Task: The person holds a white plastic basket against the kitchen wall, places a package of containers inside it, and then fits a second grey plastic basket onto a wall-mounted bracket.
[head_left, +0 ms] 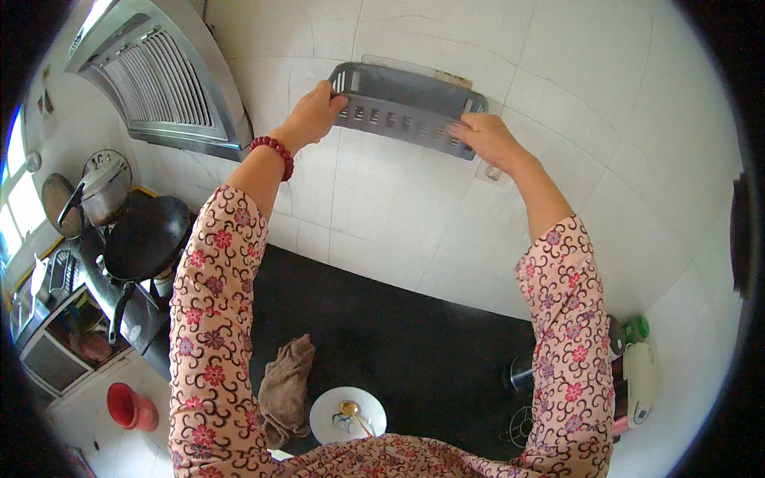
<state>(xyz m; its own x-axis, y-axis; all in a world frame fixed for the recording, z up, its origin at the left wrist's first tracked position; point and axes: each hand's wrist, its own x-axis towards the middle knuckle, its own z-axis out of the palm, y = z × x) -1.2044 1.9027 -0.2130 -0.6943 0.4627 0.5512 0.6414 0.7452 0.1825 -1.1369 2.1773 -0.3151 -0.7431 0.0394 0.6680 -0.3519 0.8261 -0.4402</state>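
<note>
A grey plastic basket (398,119) with slotted sides is up against the tiled wall, slanting a little down to the right. My left hand (315,113) grips its left end, the thumb on the front and the other fingers mostly hidden. At the right end my right hand (488,140) is closed on the basket's front corner. Just behind its top edge shows a clear strip (414,68) on the wall. Below the right hand is a small clear wall piece (490,172). The inside of the basket looks bare where it shows.
Beneath my arms lies a black counter (398,334) with a brown cloth (288,386) and a white plate (323,410) holding a spoon. A range hood (171,80) juts out at upper left, above a wok (147,239) and a pressure cooker (106,187). A red bin (133,406) stands on the floor.
</note>
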